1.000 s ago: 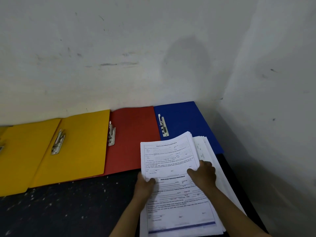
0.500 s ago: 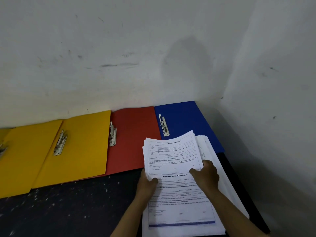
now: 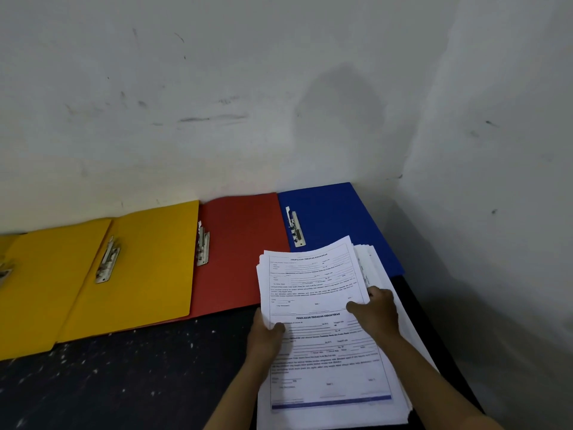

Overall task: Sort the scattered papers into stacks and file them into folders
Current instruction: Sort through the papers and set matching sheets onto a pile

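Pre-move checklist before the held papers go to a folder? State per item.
1. Left hand grips the paper stack at its left edge, thumb on top: ok.
2. Right hand holds the stack's right edge: ok.
3. Stack squared: not ok, sheets fan out at the top and right.
4. Blue folder open with its metal clip exposed: ok, though the stack covers its near part.
5. Red folder open, nothing filed on the part that shows: ok.
6. Whether the clip prongs are raised to take paper: cannot tell.
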